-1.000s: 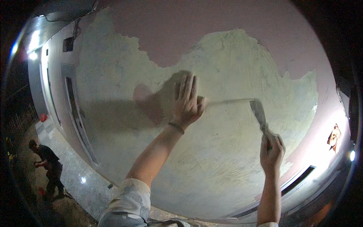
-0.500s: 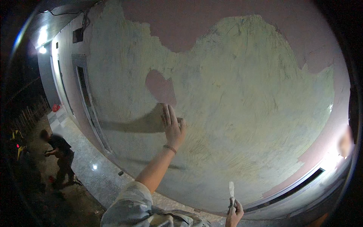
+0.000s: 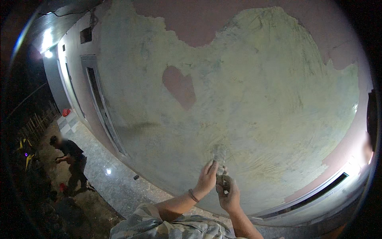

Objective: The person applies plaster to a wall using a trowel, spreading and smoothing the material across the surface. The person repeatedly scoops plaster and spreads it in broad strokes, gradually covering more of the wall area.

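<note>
My right hand (image 3: 230, 196) is closed around the dark handle of a putty knife (image 3: 219, 153), whose pale blade points up toward the wall. Against the lower part of that blade my left hand (image 3: 207, 178) presses its fingers, a band round its wrist; the exact grip is partly hidden. Both hands meet low in front of a big wall (image 3: 258, 95) with a pale, scraped greenish surface. On it remains a pink patch (image 3: 180, 87) above my hands, and more pink paint (image 3: 195, 24) borders the top with a ragged edge.
To the left, a tiled walkway (image 3: 115, 187) runs along the wall past a framed door (image 3: 95, 87). A person (image 3: 71, 159) in dark clothes stands on the ground beyond it. A red object (image 3: 66, 112) lies farther off, and a long dark opening (image 3: 318, 195) sits at lower right.
My left hand has come down from the wall by the pink patch to the putty knife. My right hand has raised the knife and moved left to meet it.
</note>
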`<state>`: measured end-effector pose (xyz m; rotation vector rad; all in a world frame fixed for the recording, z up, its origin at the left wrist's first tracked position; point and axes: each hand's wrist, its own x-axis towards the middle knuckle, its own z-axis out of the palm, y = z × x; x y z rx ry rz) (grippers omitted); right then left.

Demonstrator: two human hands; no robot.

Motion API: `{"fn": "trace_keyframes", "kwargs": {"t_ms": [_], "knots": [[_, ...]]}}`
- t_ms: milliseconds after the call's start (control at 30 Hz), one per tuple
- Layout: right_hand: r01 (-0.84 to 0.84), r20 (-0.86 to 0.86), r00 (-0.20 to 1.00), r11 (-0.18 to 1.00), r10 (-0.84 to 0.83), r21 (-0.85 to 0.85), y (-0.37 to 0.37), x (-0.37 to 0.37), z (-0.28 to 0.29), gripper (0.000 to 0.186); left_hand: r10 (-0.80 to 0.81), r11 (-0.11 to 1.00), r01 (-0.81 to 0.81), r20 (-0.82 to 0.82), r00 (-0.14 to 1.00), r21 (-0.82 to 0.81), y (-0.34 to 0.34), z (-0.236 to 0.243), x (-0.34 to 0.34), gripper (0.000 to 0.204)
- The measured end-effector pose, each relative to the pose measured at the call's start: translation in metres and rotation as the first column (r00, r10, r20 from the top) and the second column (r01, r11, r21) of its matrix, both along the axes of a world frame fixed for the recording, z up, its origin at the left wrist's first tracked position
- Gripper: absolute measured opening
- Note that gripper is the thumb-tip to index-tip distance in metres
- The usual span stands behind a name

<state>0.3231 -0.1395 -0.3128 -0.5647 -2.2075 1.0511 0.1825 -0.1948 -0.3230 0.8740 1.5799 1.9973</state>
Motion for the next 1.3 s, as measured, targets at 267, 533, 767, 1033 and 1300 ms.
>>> {"fn": "trace_keyframes", "kwargs": {"t_ms": [267, 533, 767, 1033, 1300], "knots": [[0.367, -0.278, 0.927, 0.759, -0.252, 0.537, 0.077, -0.027, 0.123, 0.045, 0.502, 0.864, -0.457, -0.316, 0.805, 0.209, -0.014, 0.114, -0.151, 0.029], [0.635, -0.609, 0.758, 0.054, -0.232, 0.77, 0.212, -0.019, 0.169, 0.056, 0.664, 0.669, -0.684, -0.646, 0.376, 0.29, -0.005, 0.159, -0.237, 0.03], [0.652, -0.638, 0.737, -0.017, -0.222, 0.758, 0.237, -0.026, 0.148, 0.052, 0.595, 0.616, -0.776, -0.727, 0.343, 0.138, -0.008, 0.167, -0.222, 0.03], [0.64, -0.625, 0.737, -0.029, -0.257, 0.768, 0.233, -0.024, 0.151, 0.052, 0.584, 0.614, -0.78, -0.733, 0.349, 0.118, -0.01, 0.165, -0.225, 0.026], [0.639, -0.626, 0.747, -0.016, -0.226, 0.769, 0.234, -0.019, 0.151, 0.049, 0.602, 0.568, -0.802, -0.758, 0.25, 0.186, -0.009, 0.164, -0.222, 0.024]]}}
